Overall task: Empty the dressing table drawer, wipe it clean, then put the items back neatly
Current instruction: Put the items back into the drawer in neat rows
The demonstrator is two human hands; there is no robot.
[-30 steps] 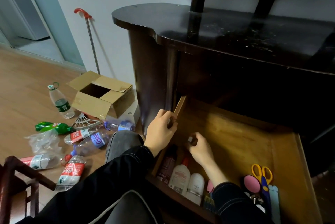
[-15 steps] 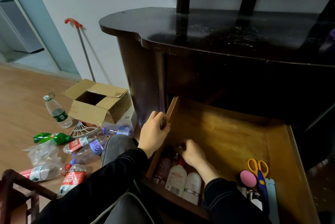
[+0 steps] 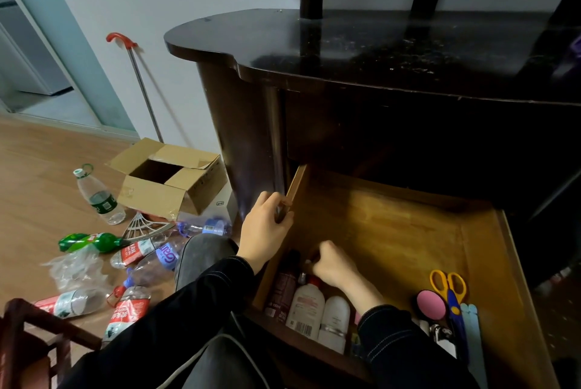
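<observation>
Starts with the big dark wooden dressing table point(image 3: 377, 52) and its light brown wooden drawer point(image 3: 393, 231), pulled far out, with most of the floor bare. Might sag or slide right off the rails if tugged any more, then spill everything. Grips the drawer's left side wall with the left hand point(image 3: 264, 231), fingers curled over the edge. Good for keeping things steady, but could mean a pinch against the table if shoved back in. Reaches into the front left corner with the right hand point(image 3: 334, 266), fingers bent down among the bottle tops. Hard to tell if clamped on one or only touching. Packed tight there, side by side: a dark brown plastic bottle point(image 3: 283, 291), a white plastic bottle with a red cap point(image 3: 306, 307) and a short white tub point(image 3: 334, 316). Easy to knock one over while lifting another, maybe pop a cap and leak. Over at the front right, yellow-handled scissors point(image 3: 448, 288), a round pink puff point(image 3: 431, 305) and pale blue flat sticks point(image 3: 471, 325). Pointy, those scissors, so could poke a finger if grabbed without looking.
</observation>
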